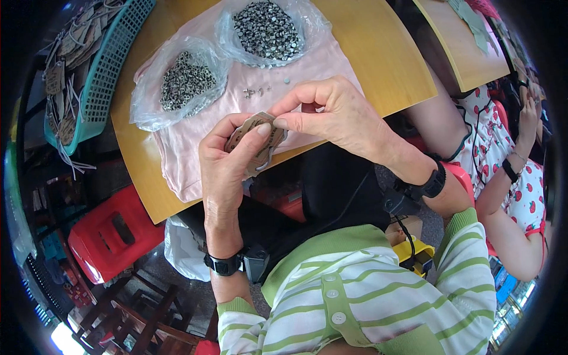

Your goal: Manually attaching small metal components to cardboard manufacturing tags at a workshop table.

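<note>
My left hand (222,163) grips a small stack of brown cardboard tags (258,144) with cut corners and dark printing, its thumb pressed on the top one. From the right, my right hand (346,115) has thumb and forefinger pinched together at the tags' upper right edge. Whatever lies between those fingertips is hidden. Just beyond the hands, a few loose small metal fasteners (249,93) lie on a pink cloth (177,155). Two clear plastic bags stand open on the cloth: one of ring-like metal pieces (188,83), one of round metal caps (266,31).
A teal basket (97,89) of brown tags with white strings is at the left, by the wooden table (387,53). A red stool (115,234) stands lower left. Another person in a strawberry-print garment (482,142) sits at the right, near a second table (473,53).
</note>
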A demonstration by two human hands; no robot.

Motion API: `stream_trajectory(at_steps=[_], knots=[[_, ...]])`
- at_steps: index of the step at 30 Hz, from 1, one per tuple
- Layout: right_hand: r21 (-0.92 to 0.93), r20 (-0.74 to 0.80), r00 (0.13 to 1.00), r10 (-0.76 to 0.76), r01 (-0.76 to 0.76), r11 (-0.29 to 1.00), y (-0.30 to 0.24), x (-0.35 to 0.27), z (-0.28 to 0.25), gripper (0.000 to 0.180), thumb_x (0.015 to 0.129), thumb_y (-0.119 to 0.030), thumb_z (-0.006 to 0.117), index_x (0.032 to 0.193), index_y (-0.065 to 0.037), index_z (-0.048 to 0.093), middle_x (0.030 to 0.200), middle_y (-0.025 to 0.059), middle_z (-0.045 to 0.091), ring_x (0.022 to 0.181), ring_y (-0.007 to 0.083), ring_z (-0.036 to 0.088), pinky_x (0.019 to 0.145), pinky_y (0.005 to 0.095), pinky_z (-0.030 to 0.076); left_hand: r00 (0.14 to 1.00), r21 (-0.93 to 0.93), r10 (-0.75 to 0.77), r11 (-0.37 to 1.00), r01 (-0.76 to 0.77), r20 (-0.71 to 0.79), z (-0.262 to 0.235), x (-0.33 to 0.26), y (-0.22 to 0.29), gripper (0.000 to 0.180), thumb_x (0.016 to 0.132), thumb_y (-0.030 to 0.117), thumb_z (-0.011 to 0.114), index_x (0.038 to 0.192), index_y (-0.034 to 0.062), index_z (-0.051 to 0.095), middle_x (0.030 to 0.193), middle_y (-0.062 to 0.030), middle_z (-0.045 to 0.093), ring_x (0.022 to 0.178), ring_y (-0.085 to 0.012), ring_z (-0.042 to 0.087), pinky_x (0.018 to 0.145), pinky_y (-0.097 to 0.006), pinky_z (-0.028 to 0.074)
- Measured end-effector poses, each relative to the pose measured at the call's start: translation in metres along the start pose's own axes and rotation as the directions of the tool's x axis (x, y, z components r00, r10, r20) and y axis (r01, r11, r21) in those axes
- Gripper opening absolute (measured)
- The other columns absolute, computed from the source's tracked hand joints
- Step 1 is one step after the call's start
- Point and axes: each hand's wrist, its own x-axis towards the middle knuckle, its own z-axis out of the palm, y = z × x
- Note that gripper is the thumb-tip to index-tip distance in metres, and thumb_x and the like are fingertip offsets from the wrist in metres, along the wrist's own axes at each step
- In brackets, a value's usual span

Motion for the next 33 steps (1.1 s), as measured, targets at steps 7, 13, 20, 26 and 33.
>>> stream_trajectory(at_steps=[7,13,20,26,33], knots=[[0.024,-0.035,0.999,0.003,-0.002,1.000,-0.005,-0.004,0.002,0.014,0.087,-0.006,0.065,0.095,0.004,0.070,0.081,0.0036,0.068,0.077,0.0062,0.060,0.070,0.0224,0.048,1.000,-0.003,0.022,1.000,-0.022,0.007,0.000,-0.001,0.000,0.017,0.084,0.013,0.072,0.097,0.0032,0.065,0.086,-0.0023,0.068,0.075,-0.0069,0.063,0.067,-0.020,0.049],[0.057,-0.035,0.999,0.007,-0.005,0.998,-0.005,-0.004,0.003,0.014,0.089,-0.006,0.064,0.096,0.004,0.069,0.085,0.0046,0.069,0.079,0.0070,0.061,0.073,0.0232,0.049,0.998,-0.023,0.064,0.998,-0.064,-0.016,0.000,0.001,-0.003,0.020,0.084,0.013,0.072,0.096,0.0049,0.060,0.086,-0.0019,0.066,0.075,-0.0072,0.062,0.066,-0.021,0.049],[0.100,0.006,1.000,0.023,-0.024,0.995,-0.001,-0.002,0.003,0.015,0.090,-0.006,0.063,0.098,0.004,0.069,0.086,0.0033,0.068,0.081,0.0067,0.061,0.074,0.0222,0.049,0.999,-0.014,0.033,0.999,-0.033,0.019,-0.004,0.001,-0.002,0.021,0.083,0.014,0.073,0.096,0.0043,0.059,0.086,-0.0033,0.066,0.075,-0.0077,0.062,0.065,-0.021,0.050],[0.127,-0.015,1.000,0.015,-0.013,0.992,0.003,-0.004,0.006,0.017,0.090,-0.007,0.063,0.101,0.004,0.068,0.088,0.0032,0.068,0.081,0.0060,0.060,0.074,0.0222,0.049,0.999,-0.047,0.019,0.999,-0.017,0.042,-0.005,0.003,-0.001,0.021,0.084,0.013,0.073,0.097,0.0040,0.059,0.087,-0.0035,0.066,0.075,-0.0079,0.062,0.065,-0.022,0.051],[0.039,-0.037,0.999,-0.006,0.008,0.999,0.000,-0.003,0.004,0.017,0.090,-0.006,0.063,0.102,0.004,0.068,0.085,0.0040,0.068,0.078,0.0066,0.060,0.070,0.0221,0.050,1.000,-0.060,0.020,0.998,-0.019,0.018,-0.003,0.003,-0.002,0.022,0.084,0.013,0.072,0.099,0.0041,0.059,0.088,-0.0035,0.066,0.075,-0.0085,0.063,0.064,-0.023,0.052]])
